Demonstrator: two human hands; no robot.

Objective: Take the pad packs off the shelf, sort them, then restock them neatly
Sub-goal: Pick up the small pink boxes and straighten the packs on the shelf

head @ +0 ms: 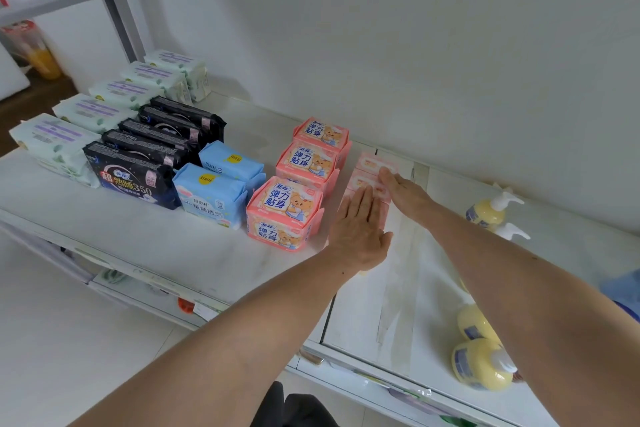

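We see the left hand (358,229) laid flat, fingers straight, against the near-left side of the pale pink packs (374,177) on the shelf (207,253). The right hand (403,192), also flat and holding nothing, presses their right side. Just left of the hands stand three bear packs (285,213) in a row running back. Further left: blue packs (211,196), black packs (133,172), green packs (55,139). Right of the hands stand yellow bottles (483,362)
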